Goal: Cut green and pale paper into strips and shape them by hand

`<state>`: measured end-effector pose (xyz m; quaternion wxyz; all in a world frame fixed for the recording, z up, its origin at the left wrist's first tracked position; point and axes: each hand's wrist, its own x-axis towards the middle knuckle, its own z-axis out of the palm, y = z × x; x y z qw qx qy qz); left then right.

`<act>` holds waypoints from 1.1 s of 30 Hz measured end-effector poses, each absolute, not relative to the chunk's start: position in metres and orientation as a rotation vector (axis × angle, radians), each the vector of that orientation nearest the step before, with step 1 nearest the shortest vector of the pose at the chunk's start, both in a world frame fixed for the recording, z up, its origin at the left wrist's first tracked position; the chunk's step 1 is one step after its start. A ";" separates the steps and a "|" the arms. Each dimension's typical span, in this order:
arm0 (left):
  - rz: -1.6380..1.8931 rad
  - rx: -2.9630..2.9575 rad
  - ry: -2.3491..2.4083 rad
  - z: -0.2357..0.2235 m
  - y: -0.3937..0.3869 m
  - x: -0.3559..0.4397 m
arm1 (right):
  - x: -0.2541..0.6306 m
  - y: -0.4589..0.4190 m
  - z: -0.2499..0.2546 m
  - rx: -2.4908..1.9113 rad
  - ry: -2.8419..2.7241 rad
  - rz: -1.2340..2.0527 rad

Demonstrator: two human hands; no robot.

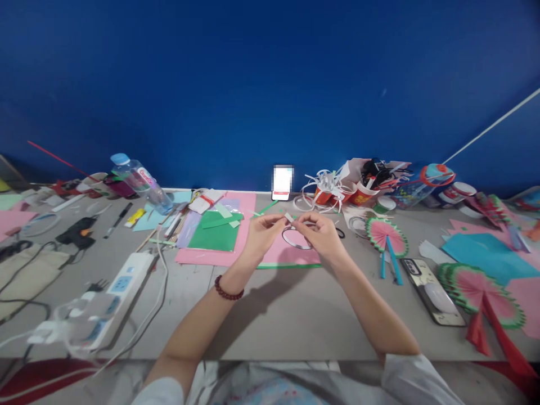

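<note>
Both hands meet above pink paper (223,259) at the middle of the desk. My left hand (265,233) is closed, thumb and fingertips pinching one end of a small white strip (289,217). Closed in a similar pinch, my right hand (317,232) grips the strip's other end. Whether the strip is paper or tape I cannot tell. Just below the fingers shows a thin white ring (291,244), partly covered by my right hand. Left of my hands, a green sheet (215,239) in a clear sleeve lies on the pink paper, with green and white scraps on top.
A lit phone (282,183) leans at the blue wall. White curled strips (329,183) fill a cup beside a red cup (363,194) of tools. Paper fans (386,233) and a patterned phone (432,292) lie right. A power strip (122,292), glue gun (77,232) and tilted bottle (143,183) are left.
</note>
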<state>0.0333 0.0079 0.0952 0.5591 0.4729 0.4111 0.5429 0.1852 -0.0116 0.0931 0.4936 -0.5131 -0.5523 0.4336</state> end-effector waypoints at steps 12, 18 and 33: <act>1.278 1.100 0.977 0.095 0.008 0.033 | 0.185 -0.012 0.096 -1.237 -1.359 1.054; 1.274 1.115 0.987 0.095 0.008 0.032 | 0.186 -0.013 0.097 -1.225 -1.384 1.049; 1.265 1.090 0.954 0.097 0.006 0.033 | 0.186 -0.013 0.096 -1.242 -1.364 1.037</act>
